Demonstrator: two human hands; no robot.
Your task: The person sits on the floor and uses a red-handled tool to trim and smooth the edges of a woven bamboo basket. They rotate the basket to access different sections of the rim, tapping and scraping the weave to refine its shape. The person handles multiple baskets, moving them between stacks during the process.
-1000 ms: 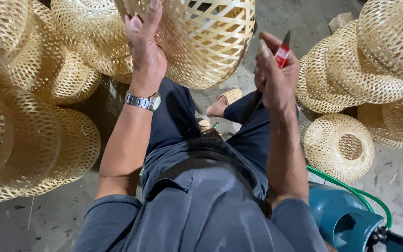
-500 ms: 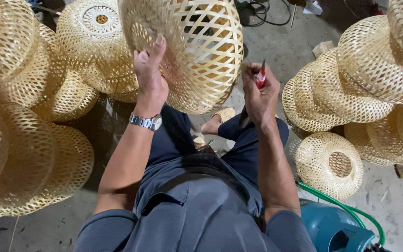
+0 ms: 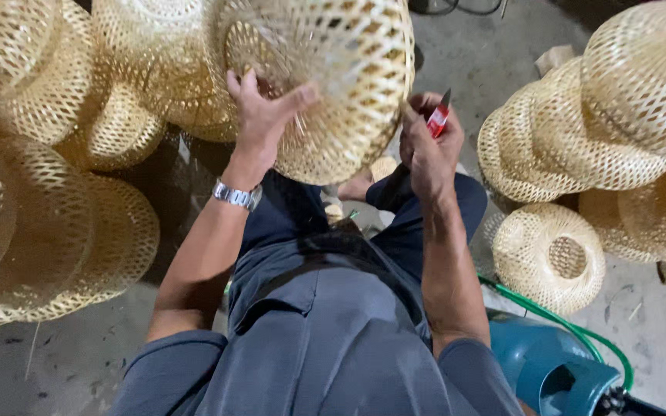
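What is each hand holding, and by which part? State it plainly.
Left hand grips the woven bamboo shade by its lower side wall. Right hand holds a red-handled cutter by the handle.

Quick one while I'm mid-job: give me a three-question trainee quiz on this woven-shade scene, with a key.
1. True or false: the left hand grips the woven bamboo shade.
2. The right hand holds: A) a green hose, B) a red-handled tool, C) nothing.
3. Fill in: a metal ____ sits on the left wrist.

Key:
1. True.
2. B, the red-handled tool, its tip pointing up beside the shade.
3. Wristwatch.
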